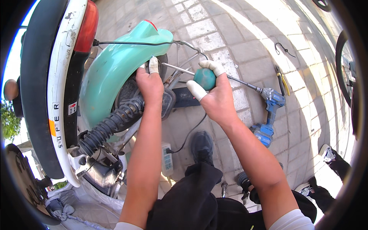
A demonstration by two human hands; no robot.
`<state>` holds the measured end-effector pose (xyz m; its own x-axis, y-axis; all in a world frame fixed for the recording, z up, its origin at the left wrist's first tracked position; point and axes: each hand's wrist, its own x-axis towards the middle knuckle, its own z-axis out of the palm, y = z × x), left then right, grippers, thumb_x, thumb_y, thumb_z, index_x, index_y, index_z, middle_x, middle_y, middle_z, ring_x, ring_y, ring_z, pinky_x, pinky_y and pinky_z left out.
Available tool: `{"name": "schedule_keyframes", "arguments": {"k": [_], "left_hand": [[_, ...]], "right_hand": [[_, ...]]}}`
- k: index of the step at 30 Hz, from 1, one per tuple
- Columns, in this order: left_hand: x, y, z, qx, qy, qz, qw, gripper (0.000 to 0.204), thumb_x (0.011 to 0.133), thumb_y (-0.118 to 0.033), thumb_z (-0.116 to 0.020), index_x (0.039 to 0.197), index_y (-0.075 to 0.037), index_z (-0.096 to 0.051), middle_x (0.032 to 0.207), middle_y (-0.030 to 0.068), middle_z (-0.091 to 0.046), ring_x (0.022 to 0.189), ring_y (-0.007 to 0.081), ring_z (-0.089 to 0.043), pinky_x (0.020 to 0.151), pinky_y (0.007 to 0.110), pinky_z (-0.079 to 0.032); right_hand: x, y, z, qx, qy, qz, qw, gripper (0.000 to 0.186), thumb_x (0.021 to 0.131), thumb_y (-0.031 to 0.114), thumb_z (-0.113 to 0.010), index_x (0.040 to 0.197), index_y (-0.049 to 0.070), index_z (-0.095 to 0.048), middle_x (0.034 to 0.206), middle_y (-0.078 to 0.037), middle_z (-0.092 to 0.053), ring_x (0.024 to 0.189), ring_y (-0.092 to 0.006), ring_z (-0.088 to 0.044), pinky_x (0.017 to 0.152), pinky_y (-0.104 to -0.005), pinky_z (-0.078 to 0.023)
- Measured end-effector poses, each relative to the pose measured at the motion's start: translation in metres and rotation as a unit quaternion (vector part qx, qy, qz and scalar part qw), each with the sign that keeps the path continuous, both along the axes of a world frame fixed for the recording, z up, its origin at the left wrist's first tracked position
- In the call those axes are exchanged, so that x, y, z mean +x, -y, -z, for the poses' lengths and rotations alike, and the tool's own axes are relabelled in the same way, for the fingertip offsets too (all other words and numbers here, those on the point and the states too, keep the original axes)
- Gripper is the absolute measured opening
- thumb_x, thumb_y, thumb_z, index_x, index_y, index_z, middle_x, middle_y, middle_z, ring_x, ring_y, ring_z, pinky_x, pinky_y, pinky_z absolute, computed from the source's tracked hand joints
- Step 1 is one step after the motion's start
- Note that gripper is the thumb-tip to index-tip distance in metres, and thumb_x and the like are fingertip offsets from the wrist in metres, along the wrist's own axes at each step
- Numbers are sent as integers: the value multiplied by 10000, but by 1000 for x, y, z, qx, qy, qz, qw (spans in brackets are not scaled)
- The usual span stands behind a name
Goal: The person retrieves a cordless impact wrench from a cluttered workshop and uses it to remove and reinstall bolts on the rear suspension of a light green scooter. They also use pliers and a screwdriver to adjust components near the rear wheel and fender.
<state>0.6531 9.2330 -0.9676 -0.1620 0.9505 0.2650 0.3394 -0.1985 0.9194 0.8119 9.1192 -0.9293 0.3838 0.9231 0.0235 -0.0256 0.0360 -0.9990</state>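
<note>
My left hand (150, 84) is at the lower edge of a glossy mint-green mudguard (101, 82) over the scooter's rear wheel. White covers wrap its fingertips, which pinch the mudguard's edge; part of the fingers is hidden behind it. In my right hand (218, 96), also with white fingertip covers, the round green handle of a screwdriver (206, 79) is gripped. The screwdriver's metal shaft points left, its tip close to my left fingers. A black cable (134, 43) runs from the red tail light (86, 28) across the mudguard.
A blue cordless drill (270, 111) with a long bit lies on the paving to the right, near yellow-handled pliers (283, 80). A coiled shock absorber (111, 124) stands close to my left forearm. A white power strip (167, 159) is beside my shoe. Another person's feet (327, 153) show at right.
</note>
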Motion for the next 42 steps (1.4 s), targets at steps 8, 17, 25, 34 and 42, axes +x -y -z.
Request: {"name": "schedule_keyframes", "arguments": {"k": [8, 17, 25, 34, 42], "left_hand": [[-10, 2, 6, -6, -6, -16, 1000, 196, 999, -86, -547, 1158, 7, -616, 859, -26, -594, 626, 22, -421, 508, 199, -333], [-5, 5, -2, -35, 10, -16, 999, 261, 983, -94, -569, 1187, 65, -600, 1083, 168, -677, 933, 229, -616, 859, 345, -480], [-3, 5, -6, 4, 11, -9, 1000, 256, 981, -90, -571, 1178, 71, -601, 1081, 175, -680, 930, 237, -617, 861, 351, -478], [-4, 3, -1, 3, -15, -16, 1000, 211, 1002, -79, -542, 1165, 35, -614, 925, 5, -633, 687, 41, -462, 576, 208, -387], [-6, 2, 2, 6, -18, -11, 1000, 209, 986, -40, -540, 1166, 41, -607, 952, 17, -639, 665, 34, -452, 547, 204, -373]], "right_hand": [[-30, -28, 11, -14, 96, 18, 995, 555, 794, 144, -796, 1244, 18, -495, 1082, -111, -599, 978, -183, -577, 867, -321, -487], [-44, -36, 25, 0, 41, 53, 998, 514, 777, 106, -796, 1204, 28, -521, 1080, -122, -590, 971, -213, -583, 852, -341, -491], [-33, -42, 18, 181, 290, 19, 940, 444, 768, 69, -783, 1144, 27, -551, 1060, -142, -580, 940, -257, -585, 770, -381, -497], [-28, -38, 11, -68, -277, -76, 956, 521, 936, 247, -672, 1292, -45, -429, 911, -100, -618, 599, -108, -547, 473, -293, -463], [-11, -43, -8, -132, -308, -93, 938, 448, 978, 372, -570, 1194, -19, -535, 892, -66, -611, 735, -89, -539, 614, -254, -459]]}}
